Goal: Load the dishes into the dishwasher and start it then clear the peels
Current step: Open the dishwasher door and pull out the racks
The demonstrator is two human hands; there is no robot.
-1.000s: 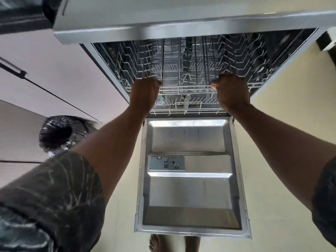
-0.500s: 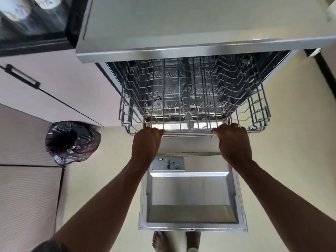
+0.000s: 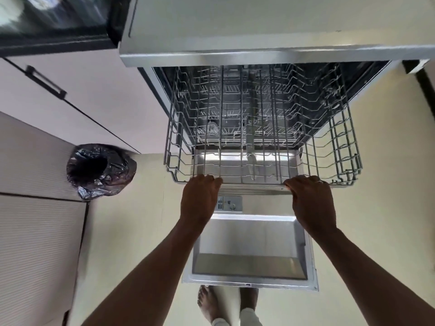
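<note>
Squarely gripped: upper rack (image 3: 341,147), extended over the open dishwasher door (image 3: 254,241).
Left hand (image 3: 200,196) and right hand (image 3: 310,201) curl round the rack's front rail.

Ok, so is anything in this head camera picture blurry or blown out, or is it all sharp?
Head view: the dark surface at top left is motion-smeared; the rack and the left hand and right hand gripping it look sharp; glare whitens the open door behind the wires; the wide lens bows straight edges.

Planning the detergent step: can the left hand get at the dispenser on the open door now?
Probably yes, after releasing. The left hand grips the front rail of the pulled-out rack; the dispenser lies uncovered on the door right beside it.
</note>
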